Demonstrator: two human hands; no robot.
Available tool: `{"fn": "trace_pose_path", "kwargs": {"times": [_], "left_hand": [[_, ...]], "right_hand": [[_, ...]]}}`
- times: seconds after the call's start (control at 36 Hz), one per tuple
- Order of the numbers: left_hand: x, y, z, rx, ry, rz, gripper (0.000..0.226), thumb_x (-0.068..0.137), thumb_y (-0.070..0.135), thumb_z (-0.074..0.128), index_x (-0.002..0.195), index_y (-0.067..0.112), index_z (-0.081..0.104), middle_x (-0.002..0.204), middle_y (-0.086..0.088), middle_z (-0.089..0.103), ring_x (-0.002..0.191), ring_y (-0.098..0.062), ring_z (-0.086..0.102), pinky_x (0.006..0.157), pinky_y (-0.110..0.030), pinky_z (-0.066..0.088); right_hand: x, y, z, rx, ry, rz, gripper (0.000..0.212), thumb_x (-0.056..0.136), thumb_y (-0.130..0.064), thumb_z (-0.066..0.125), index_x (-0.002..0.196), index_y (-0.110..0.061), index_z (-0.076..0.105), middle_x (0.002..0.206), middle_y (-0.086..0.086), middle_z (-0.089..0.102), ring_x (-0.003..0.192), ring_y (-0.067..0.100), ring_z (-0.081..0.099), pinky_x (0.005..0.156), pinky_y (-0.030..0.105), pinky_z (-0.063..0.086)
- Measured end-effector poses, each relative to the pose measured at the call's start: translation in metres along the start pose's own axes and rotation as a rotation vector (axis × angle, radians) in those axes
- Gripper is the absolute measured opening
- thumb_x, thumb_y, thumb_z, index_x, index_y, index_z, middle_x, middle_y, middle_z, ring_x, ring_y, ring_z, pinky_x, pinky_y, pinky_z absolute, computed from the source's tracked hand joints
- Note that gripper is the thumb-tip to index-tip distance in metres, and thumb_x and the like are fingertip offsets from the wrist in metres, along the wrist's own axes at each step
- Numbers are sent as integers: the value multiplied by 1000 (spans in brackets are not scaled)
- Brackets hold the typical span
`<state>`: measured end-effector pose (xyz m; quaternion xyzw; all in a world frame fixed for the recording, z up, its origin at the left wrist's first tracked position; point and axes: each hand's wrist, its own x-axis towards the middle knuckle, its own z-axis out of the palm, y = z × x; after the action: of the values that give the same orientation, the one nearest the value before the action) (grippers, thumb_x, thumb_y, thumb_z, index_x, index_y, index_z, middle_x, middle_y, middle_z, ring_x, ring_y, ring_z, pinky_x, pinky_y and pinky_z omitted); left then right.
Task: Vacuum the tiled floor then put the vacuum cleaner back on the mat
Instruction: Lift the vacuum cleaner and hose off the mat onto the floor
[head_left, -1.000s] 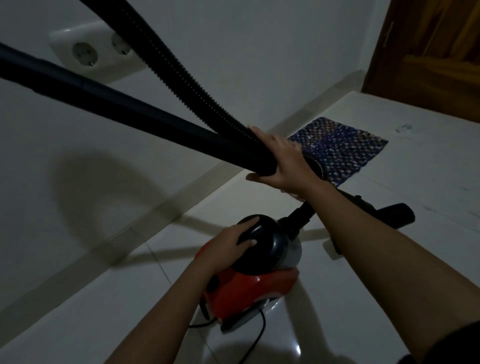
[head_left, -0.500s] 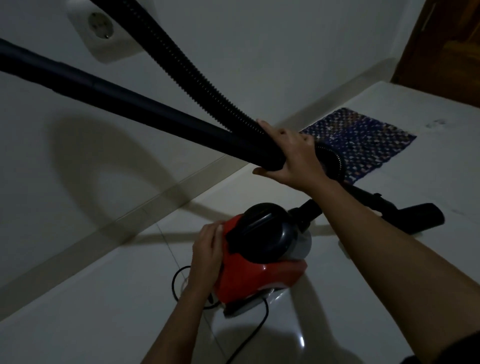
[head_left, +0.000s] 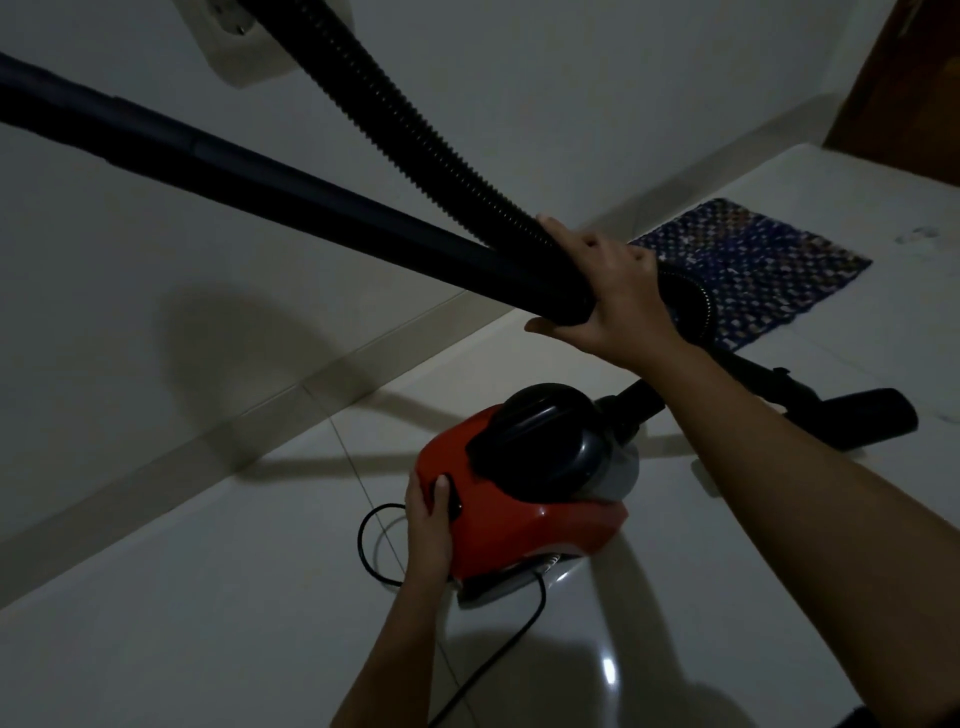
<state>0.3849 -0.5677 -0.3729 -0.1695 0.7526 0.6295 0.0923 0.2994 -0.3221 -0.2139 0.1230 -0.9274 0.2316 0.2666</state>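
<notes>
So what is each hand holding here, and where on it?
Right hand holds the black wand at its lower end. Left hand rests on the red vacuum body's rear, thumb on a button; no clear grip.

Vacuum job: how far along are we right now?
Done: can't tell whether the floor is vacuumed. In hand: right hand grips the wand; left hand rests on the vacuum, thumb at a switch. Left: the vacuum stands on tile, off the mat.

Home interior, tiled floor (head_left: 208, 623), wall socket (head_left: 228, 47), wooden door (head_left: 904, 104)
</notes>
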Motion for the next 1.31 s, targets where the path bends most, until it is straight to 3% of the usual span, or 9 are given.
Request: {"fn": "trace_pose_path", "kwargs": {"times": [0.25,0.53,0.61,0.75,0.86,0.97,1.06,1.19,1.31], "left_hand": [[-4,6,6,-54,71,26,52,99,36,38,147,20,25,145,-6,38,128,-24,42,95,-36,42],[-6,65,-3,54,29,-127,46,95,27,51,135,7,44,137,-16,52,119,-33,53,103,-43,44],[-30,115,6,123,95,59,52,96,31,50,142,11,36,146,-8,41,132,-23,42,103,-32,36],[-86,203,0,268,131,790,40,94,27,54,133,19,50,133,12,48,121,14,41,101,-2,30],[-72,256,-10,685,112,1242,47,93,27,51,133,2,50,135,-6,52,128,-13,43,110,-20,31],[-44,290,-16,1137,83,1311,52,91,35,47,131,2,53,130,-14,58,118,-26,56,102,-35,45],[-30,306,-23,1420,85,1358,49,87,41,44,115,8,66,105,-6,71,94,-22,68,85,-30,47],[-20,311,-29,1600,-34,1463,39,82,38,57,108,13,70,94,-3,72,82,-23,70,73,-33,55],[-8,316,-28,1715,-140,1468,48,74,35,74,117,16,65,99,-4,72,80,-24,70,66,-35,55]], "right_hand": [[2,-7,0,29,1,-15,91,69,-67,59,146,-37,20,116,6,56,108,23,52,91,38,24],[9,-10,-8,89,-44,24,94,67,-69,56,148,-36,24,114,6,55,108,23,49,91,38,23],[13,-9,-11,109,-62,43,95,69,-64,65,149,-35,23,115,7,55,110,24,49,92,37,23],[16,-7,-13,99,-80,76,97,71,-57,73,150,-37,19,117,6,55,112,25,49,95,39,26],[16,-7,-13,116,-101,72,96,68,-71,58,149,-39,19,115,2,53,110,23,50,92,39,28],[16,-3,-12,158,-156,23,95,69,-71,57,148,-43,13,123,2,54,114,20,47,91,32,24],[15,2,-15,205,-193,-14,94,74,-59,70,144,-44,10,125,1,52,115,16,44,93,28,20],[14,15,-11,258,-237,-76,91,74,-65,62,145,-45,9,127,-3,51,116,11,42,104,38,26],[16,30,-5,249,-270,-156,87,77,-66,56,147,-42,11,130,-3,52,112,6,42,97,29,25]]}}
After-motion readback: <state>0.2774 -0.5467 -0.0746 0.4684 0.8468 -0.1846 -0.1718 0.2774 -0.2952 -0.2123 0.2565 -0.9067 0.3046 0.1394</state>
